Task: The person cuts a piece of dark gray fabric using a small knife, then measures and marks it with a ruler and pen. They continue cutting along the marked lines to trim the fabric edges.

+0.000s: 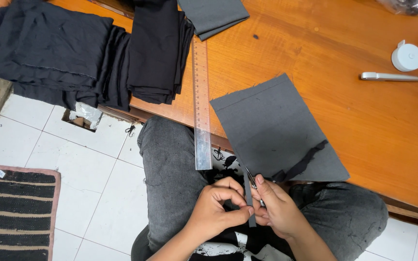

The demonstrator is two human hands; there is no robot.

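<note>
Hands meet over my lap: left hand point(217, 209) pinches a narrow dark grey fabric strip point(249, 203), right hand point(279, 208) grips small metal snips point(253, 185); grey cloth rectangle point(276, 130) lies half trimmed.

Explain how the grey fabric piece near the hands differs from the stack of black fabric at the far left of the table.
The grey fabric piece lies flat as a single layer, while the black fabric stack is folded in many layers. The grey piece is lighter in colour and the stack is nearly black. The grey piece reaches over the table's near edge toward the left hand and right hand; the stack overhangs the left edge, away from them. Both rest on the wooden table.
</note>
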